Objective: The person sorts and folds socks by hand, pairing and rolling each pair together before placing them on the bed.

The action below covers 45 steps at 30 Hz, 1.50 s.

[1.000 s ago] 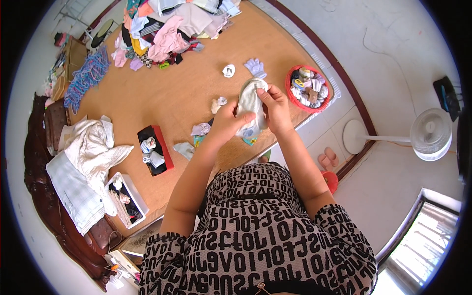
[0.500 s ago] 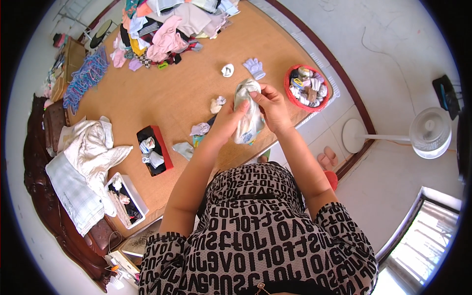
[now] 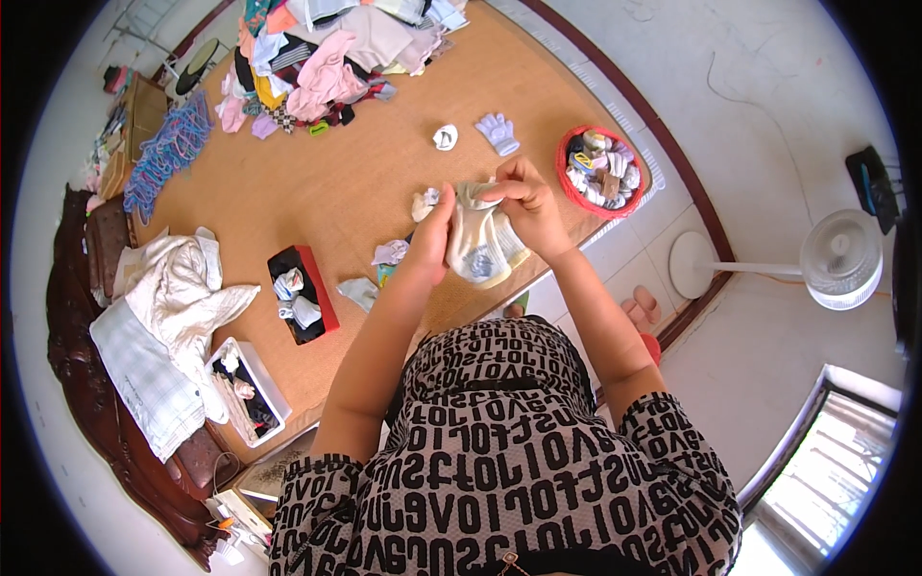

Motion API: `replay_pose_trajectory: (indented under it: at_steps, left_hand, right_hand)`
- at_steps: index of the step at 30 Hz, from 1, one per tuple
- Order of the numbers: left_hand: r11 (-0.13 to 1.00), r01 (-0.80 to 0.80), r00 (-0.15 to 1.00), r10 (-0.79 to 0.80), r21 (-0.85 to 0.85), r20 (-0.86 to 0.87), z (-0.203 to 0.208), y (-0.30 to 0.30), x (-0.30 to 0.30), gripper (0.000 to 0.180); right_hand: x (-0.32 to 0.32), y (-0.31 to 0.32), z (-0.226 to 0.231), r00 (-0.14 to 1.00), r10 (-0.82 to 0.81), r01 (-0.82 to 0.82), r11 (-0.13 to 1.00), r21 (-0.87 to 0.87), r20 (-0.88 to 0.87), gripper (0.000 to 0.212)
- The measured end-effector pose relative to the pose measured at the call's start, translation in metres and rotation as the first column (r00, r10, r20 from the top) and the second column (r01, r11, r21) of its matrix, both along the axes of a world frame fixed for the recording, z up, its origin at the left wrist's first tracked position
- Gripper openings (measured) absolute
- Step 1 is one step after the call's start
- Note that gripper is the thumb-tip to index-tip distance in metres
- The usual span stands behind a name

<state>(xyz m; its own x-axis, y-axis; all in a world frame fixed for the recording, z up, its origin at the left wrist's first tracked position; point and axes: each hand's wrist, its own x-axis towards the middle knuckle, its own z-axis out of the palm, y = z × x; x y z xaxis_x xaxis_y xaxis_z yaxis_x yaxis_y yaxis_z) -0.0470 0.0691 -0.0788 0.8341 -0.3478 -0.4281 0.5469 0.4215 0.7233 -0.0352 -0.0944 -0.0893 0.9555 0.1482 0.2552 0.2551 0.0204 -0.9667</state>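
Observation:
Held up in front of me over the mat is a whitish sock point(image 3: 477, 240) with a blue motif; whether it is one sock or a pair laid together I cannot tell. My left hand point(image 3: 434, 235) grips its left edge, thumb up. The fingers of my right hand point(image 3: 531, 209) pinch its upper right part. Just beyond my left hand lies a small cream bundle point(image 3: 420, 204). Several small pieces of cloth, including a grey one point(image 3: 358, 294), lie beside my left forearm. A rolled white sock point(image 3: 445, 137) and a lavender glove point(image 3: 497, 134) lie farther off.
To the right stands a red basket point(image 3: 561, 182) of rolled socks. A red-edged black box point(image 3: 323, 288) and a white bin point(image 3: 274, 401) hold cloth items at left. Behind is a clothes heap point(image 3: 331, 72). Bedding point(image 3: 144, 355) lies far left; a white fan point(image 3: 837, 259) stands right.
The sock has come down slightly and spread wider, with its blue motif now facing up. My hands have moved a little apart, the left one shifting left.

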Motion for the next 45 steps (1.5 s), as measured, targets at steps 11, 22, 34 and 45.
replay_pose_trajectory:
  at_steps: [11, 22, 34, 45]
  left_hand:
    - [0.97, 0.051, 0.973, -0.102, 0.238, 0.205, 0.002, -0.004, 0.007, 0.025]
    - [0.996, -0.032, 0.969, 0.011, -0.082, -0.246, 0.002, -0.002, 0.007, 0.025]
    - [0.984, 0.013, 0.999, -0.022, 0.177, 0.048, -0.01, 0.004, 0.012, 0.034]
    - [0.964, -0.205, 0.977, 0.192, 0.169, 0.09, 0.001, -0.006, 0.007, 0.021]
  right_hand:
    - [-0.001, -0.005, 0.013, 0.95, -0.014, 0.02, 1.0, 0.016, -0.313, 0.032]
    - [-0.006, 0.0, 0.001, 0.969, -0.123, 0.19, 0.926, -0.325, 0.215, 0.041]
    - [-0.007, -0.005, 0.022, 0.851, 0.161, -0.181, 0.983, 0.01, -0.5, 0.037]
    - [0.0, 0.0, -0.007, 0.823, 0.024, 0.194, 0.927, 0.32, -0.568, 0.024]
